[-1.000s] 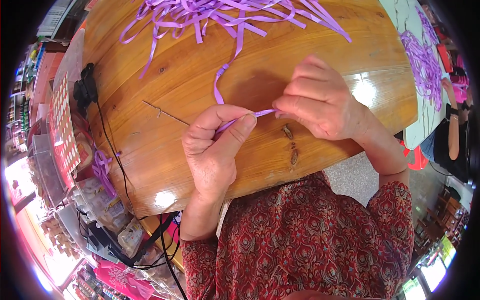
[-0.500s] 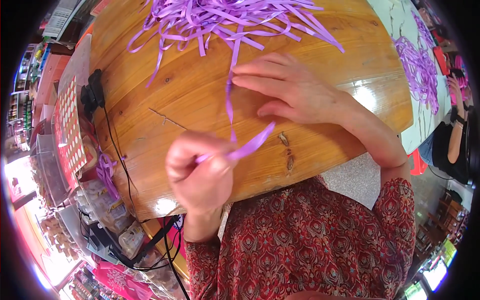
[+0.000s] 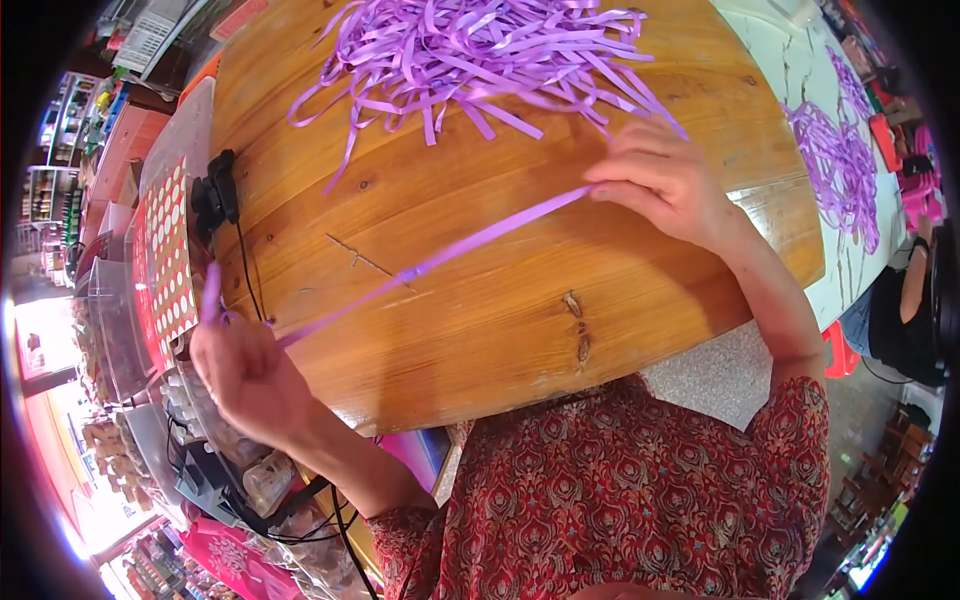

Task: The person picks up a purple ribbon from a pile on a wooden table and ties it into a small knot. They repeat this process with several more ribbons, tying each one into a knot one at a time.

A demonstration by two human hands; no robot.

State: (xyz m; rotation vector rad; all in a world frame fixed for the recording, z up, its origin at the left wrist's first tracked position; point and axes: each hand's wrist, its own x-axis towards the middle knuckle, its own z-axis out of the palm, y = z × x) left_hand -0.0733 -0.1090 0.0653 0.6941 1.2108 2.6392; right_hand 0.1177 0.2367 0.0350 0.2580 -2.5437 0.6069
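A narrow purple ribbon is stretched taut at a slant across the wooden table, with a small knot or fold partway along it. My left hand is closed on its lower end at the table's left edge, and a short tail sticks up past the fingers. At the other end my right hand pinches the ribbon, close to the right side of a loose heap of purple ribbons. Another strand runs from that heap to the right hand. Beneath the taut ribbon lies a thin twisted wire-like piece.
A black clip-like device with a cable sits on the table's left edge, beside a red dotted sheet and plastic containers. On a white marbled table at right lies another purple ribbon pile. A person is beyond it.
My hands have moved apart, the left one down-left to the table's edge and the right one to the right. The ribbon between them has gone from slack to taut.
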